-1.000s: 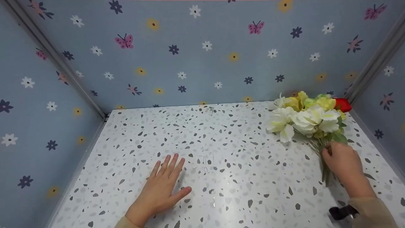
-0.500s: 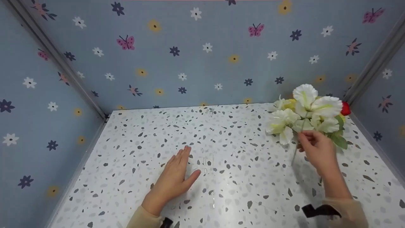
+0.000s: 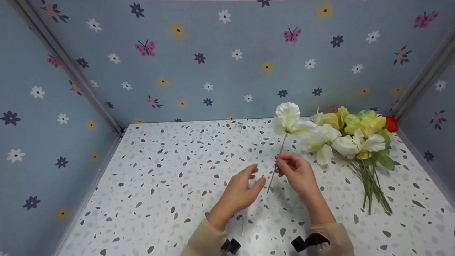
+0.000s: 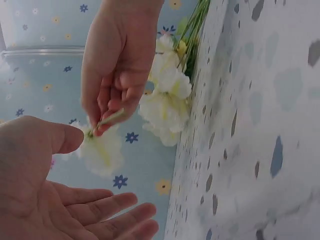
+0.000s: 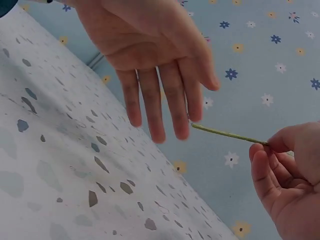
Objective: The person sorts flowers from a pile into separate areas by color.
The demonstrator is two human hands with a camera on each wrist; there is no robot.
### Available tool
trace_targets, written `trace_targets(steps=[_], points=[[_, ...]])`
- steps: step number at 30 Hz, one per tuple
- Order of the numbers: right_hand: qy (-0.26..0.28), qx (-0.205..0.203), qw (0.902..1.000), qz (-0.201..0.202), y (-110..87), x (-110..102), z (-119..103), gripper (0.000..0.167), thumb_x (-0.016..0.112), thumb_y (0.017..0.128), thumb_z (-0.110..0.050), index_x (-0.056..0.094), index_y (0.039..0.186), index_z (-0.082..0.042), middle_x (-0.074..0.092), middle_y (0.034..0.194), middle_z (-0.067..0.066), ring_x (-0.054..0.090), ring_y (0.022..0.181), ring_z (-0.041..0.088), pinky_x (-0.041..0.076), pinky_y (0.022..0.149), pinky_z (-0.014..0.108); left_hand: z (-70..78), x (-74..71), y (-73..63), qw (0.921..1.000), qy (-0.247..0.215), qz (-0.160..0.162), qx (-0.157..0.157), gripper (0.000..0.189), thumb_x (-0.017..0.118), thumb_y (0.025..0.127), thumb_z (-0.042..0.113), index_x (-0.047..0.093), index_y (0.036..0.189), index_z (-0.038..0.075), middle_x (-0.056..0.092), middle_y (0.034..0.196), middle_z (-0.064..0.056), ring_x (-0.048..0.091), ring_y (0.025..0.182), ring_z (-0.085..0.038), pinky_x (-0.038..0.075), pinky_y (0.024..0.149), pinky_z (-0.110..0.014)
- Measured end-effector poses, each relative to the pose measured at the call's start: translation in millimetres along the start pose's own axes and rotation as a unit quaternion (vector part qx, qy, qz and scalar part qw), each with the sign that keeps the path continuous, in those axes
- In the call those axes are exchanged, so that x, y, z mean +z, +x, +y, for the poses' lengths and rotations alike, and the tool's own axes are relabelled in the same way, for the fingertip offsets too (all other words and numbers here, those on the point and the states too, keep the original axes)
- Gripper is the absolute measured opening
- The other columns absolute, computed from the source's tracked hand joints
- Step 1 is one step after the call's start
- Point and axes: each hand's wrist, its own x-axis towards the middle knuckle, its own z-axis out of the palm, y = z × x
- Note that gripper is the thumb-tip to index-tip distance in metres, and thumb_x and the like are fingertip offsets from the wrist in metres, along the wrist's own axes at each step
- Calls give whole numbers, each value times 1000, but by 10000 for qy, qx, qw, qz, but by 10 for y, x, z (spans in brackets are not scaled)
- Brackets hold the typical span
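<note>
I wear sleeves of one plain pale beige: my left sleeve (image 3: 204, 238) and my right sleeve (image 3: 337, 238) both finish close to the wrist. At the left cuff sits a small black block (image 3: 233, 245) with squared corners. On the right, a black strap (image 3: 315, 238) curves across the cuff beside another dark block (image 3: 298, 244), and a small greyish, shiny bit (image 3: 323, 245) shows near it. A dark, rounded, teal-tinted edge (image 5: 6, 6) beyond my left wrist is too cropped for me to name. My fingers (image 5: 149, 100) are bare and slim, round at the tips, with fine creases across the joints
</note>
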Motion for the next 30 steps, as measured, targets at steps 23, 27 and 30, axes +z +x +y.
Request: trace_targets(steps=[23,27,30], points=[[197,-362,9990,-166,-38,144,24,18,72,106,-5,74,121,4,74,100,18,74,83,21,65,78,30,49,87,-9,9857,-1608,-122,-492,11,69,105,3,80,103,3,77,86,-3,75,69,-16,58,61,-23],[-102,-480,9984,-268,-36,104,-15,18,73,106,-9,75,121,2,74,101,18,75,83,22,65,77,30,55,76,12,9877,-1494,-112,-442,13,69,104,1,81,101,5,77,85,-2,74,68,-14,56,59,-21],[-561,-502,9967,-308,-34,2,-53,22,75,106,-14,74,124,-1,75,104,18,76,86,25,65,76,31,49,22,36,9899,-1350,-95,-415,13,67,105,1,79,104,3,76,87,-4,75,71,-14,58,61,-24]])
